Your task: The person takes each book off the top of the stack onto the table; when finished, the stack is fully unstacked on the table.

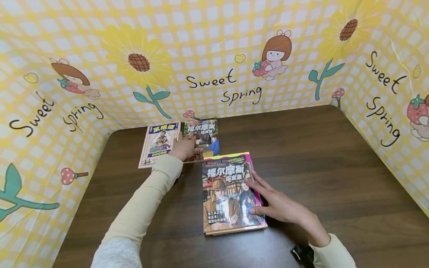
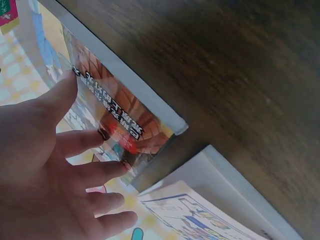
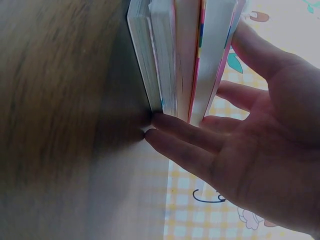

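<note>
My left hand [image 1: 183, 147] reaches to the back of the table, its fingers touching the glossy cover of a comic-style book [image 1: 210, 131] that lies flat. In the left wrist view, those fingers stretch over the same book's cover [image 2: 117, 107]. Left of it lies a pale book [image 1: 157, 144] with a blue title band. Nearer me is a stack of books, topped by a detective-cover book [image 1: 221, 203]. My right hand [image 1: 283, 205] rests along the stack's right side, thumb on the top cover. In the right wrist view, its straight fingers reach down beside the page edges [image 3: 167, 60].
Everything lies on a dark wooden table [image 1: 301, 149]. A yellow checked cloth [image 1: 207, 48] with flowers and cartoon figures stands as a wall along the back and both sides. A small black object [image 1: 301, 255] is by my right wrist.
</note>
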{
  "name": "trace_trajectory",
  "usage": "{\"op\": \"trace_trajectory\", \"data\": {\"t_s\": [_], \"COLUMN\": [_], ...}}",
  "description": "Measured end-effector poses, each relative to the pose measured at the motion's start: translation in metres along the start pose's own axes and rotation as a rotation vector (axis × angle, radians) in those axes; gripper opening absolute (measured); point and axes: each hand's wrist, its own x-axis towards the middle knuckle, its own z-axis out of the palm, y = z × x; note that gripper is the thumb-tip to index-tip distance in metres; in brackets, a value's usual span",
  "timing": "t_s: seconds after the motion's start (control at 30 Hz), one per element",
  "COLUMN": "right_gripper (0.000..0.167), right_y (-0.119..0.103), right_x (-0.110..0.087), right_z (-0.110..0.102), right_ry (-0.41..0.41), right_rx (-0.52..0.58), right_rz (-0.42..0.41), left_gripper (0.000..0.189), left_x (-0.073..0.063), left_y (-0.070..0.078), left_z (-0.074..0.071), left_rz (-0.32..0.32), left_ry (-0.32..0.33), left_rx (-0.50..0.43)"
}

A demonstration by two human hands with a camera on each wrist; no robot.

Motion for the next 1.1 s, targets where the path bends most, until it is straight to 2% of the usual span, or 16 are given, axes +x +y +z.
{"op": "trace_trajectory", "data": {"t_s": [0.13, 0.23, 0.33, 0.43, 0.57, 0.67, 0.73, 0.9, 1.1], "right_gripper": [0.080, 0.079, 0.079, 0.079, 0.080, 0.080, 0.080, 0.080, 0.080], "right_y": [0.001, 0.000, 0.000, 0.000, 0.000, 0.000, 0.000, 0.000, -0.002], "right_x": [0.000, 0.000, 0.001, 0.001, 0.000, 0.001, 0.001, 0.002, 0.001], "right_z": [0.000, 0.000, 0.000, 0.001, 0.000, -0.001, -0.001, -0.001, 0.000], "right_ry": [-0.007, -0.004, 0.003, -0.012, -0.022, -0.006, 0.000, -0.013, -0.009], "right_rx": [0.004, 0.004, 0.003, 0.004, 0.013, 0.013, 0.006, 0.005, 0.005], "right_rz": [-0.001, -0.009, -0.014, -0.017, -0.012, -0.008, -0.009, -0.006, 0.008], "left_gripper": [0.070, 0.070, 0.069, 0.067, 0.061, 0.055, 0.055, 0.061, 0.071], "left_x": [-0.001, -0.001, -0.004, -0.012, -0.027, -0.044, -0.059, -0.103, -0.146], "left_y": [0.005, 0.006, 0.005, 0.005, 0.012, 0.021, 0.026, 0.033, 0.040], "left_z": [0.000, 0.001, 0.001, 0.001, -0.002, -0.003, 0.000, 0.019, 0.047], "left_rz": [-0.009, -0.015, -0.012, 0.020, 0.162, 0.280, 0.317, 0.349, 0.360], "left_ry": [-0.023, -0.030, -0.008, 0.062, 0.197, 0.253, 0.255, 0.243, 0.192], "left_rx": [0.006, -0.038, -0.101, -0.162, -0.240, -0.302, -0.356, -0.434, -0.500]}}
